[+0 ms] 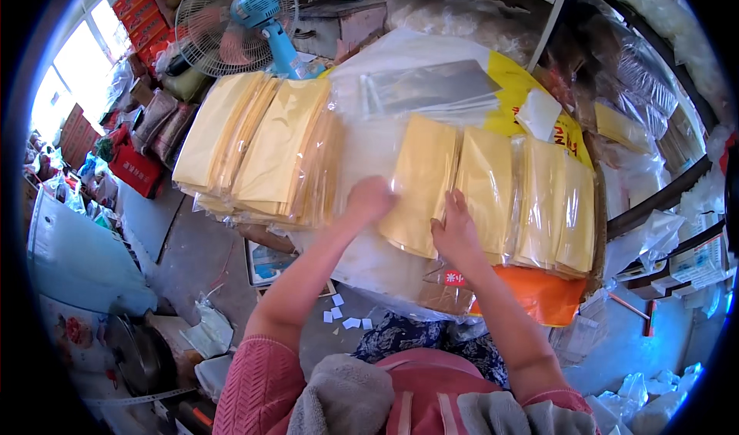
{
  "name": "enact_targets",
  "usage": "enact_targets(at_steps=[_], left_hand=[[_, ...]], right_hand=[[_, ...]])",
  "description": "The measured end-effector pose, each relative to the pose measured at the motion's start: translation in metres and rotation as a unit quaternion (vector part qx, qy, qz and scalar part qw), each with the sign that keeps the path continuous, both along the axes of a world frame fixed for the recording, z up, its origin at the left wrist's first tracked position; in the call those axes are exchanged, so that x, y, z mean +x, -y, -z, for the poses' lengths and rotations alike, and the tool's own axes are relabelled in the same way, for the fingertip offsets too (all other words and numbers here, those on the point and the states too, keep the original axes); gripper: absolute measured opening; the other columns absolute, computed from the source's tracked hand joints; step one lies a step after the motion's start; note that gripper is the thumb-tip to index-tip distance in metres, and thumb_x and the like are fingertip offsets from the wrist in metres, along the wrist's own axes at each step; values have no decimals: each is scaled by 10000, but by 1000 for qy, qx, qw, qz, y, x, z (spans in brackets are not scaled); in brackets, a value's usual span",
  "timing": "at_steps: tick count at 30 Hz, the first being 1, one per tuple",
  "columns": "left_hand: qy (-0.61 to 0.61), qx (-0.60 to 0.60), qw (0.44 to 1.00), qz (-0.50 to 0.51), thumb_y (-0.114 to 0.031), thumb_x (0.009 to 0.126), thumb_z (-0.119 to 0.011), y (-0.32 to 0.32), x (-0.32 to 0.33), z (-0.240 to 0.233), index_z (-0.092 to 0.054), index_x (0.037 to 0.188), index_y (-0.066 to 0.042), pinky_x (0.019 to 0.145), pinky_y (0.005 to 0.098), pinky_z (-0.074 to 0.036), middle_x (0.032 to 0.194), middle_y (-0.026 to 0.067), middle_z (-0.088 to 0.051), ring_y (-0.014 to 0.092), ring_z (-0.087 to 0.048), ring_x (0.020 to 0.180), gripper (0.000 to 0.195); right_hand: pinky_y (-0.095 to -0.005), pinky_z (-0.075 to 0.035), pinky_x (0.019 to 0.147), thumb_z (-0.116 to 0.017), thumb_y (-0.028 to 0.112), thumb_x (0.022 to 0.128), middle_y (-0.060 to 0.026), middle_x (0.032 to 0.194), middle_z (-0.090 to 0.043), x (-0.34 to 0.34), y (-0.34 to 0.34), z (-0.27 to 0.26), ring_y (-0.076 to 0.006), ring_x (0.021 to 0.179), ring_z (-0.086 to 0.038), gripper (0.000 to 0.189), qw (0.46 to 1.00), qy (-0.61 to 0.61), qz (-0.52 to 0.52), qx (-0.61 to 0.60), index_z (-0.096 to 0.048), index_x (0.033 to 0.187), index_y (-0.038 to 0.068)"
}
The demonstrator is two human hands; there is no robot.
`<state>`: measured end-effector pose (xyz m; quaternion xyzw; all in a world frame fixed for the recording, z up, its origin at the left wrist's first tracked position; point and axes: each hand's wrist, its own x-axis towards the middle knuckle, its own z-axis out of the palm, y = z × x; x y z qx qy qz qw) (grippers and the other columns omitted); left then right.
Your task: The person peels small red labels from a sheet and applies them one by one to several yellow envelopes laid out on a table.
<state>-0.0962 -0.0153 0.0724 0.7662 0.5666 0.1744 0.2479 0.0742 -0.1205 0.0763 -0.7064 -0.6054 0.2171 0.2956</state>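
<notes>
A flat yellow pack, apparently of folded sheets, lies on the covered table before me. My left hand is at its left edge, blurred and with fingers curled; whether it grips the pack is not clear. At the pack's lower right edge, my right hand has its thumb over the surface and its fingers by the gap to the neighbouring pack. More yellow packs in clear plastic overlap to the right. On the left stand thick stacks of bagged yellow packs.
Clear plastic bags lie behind the packs, beside a white piece. A blue fan stands at the back left. An orange sheet hangs at the front edge. White scraps litter the floor, and a metal post rises behind.
</notes>
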Motion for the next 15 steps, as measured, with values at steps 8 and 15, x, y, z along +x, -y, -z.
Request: enact_targets(at_steps=[8, 15], left_hand=[[-41, -17, 998, 32, -285, 780, -585, 17, 9, -14, -618, 849, 6, 739, 457, -479, 807, 203, -619, 374, -603, 834, 301], [-202, 228, 933, -190, -310, 790, -631, 15, -86, -85, -590, 835, 11, 647, 445, -489, 840, 200, -584, 358, -604, 736, 327]], right_hand=[[-421, -179, 1097, -514, 248, 870, -188, 1417, -261, -4, -17, 27, -361, 1345, -177, 557, 967, 226, -119, 24, -354, 1306, -60], [-432, -201, 1090, -505, 232, 873, -205, 1417, -253, 0, -14, 25, -368, 1347, -169, 541, 965, 208, -155, 25, -362, 1293, -79]])
